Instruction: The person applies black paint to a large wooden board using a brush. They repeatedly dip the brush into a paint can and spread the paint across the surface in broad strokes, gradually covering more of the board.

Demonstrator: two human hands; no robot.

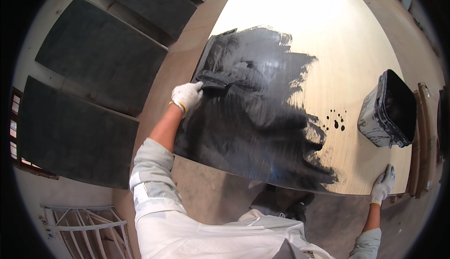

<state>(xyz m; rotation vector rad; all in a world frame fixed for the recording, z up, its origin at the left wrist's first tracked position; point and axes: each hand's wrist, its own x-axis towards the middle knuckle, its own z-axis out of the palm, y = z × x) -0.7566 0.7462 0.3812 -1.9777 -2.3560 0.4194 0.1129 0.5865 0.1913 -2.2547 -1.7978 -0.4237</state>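
In the head view, the left hand is closed around a dark brush, which points out to its right, long side going left to right, on the black paint at the left of the pale board. The right hand lies with its fingers stretched out on the near right corner, nearer to the bucket just past it. I can read no brand, label or writing.
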